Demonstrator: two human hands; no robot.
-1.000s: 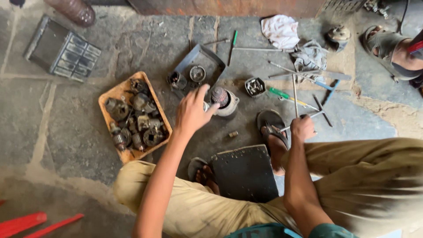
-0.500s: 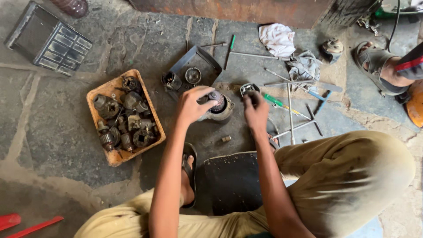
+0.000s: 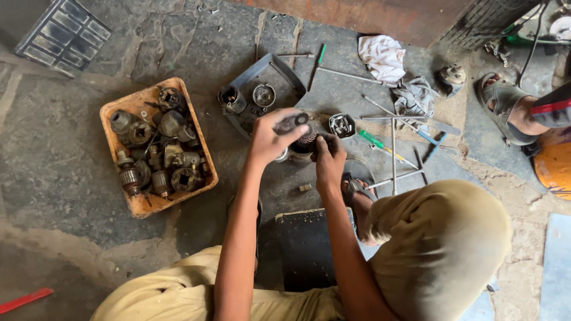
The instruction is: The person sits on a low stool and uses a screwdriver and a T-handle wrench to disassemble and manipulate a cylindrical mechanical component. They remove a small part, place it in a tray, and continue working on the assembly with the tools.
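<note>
From above, we looked down at a person seated low on a stone floor (image 3: 53, 154), knees spread, both bare arms reaching forward.

At far left, near the top corner, we saw a dark metal grille (image 3: 62, 32) lying flat. Below it and well apart from the hands sat an orange plastic tray (image 3: 199, 148) packed with greasy motor parts (image 3: 157, 157). A red strip (image 3: 25, 299) lay at the bottom left edge.

Moving toward the middle, we saw a shallow dark metal pan (image 3: 279, 74) holding two round parts, just beyond the hands. The left hand (image 3: 270, 137) was curled over the top of a round dark motor piece (image 3: 304, 141), its fingers closed on the piece's upper end. The right hand (image 3: 329, 157) met it from the other side, fingers wrapped around the same piece. The piece sat between both hands, just above the floor, in front of a black board (image 3: 306, 249) lying between the person's legs.

Just right of the hands lay a small open housing (image 3: 342, 125). Farther right we saw screwdrivers and long rods (image 3: 392, 151) scattered in a loose cluster, a white rag (image 3: 382, 56) and a grey rag (image 3: 414, 95) above them. At the far right edge, another person's sandalled foot (image 3: 505, 107) rested on the floor.
</note>
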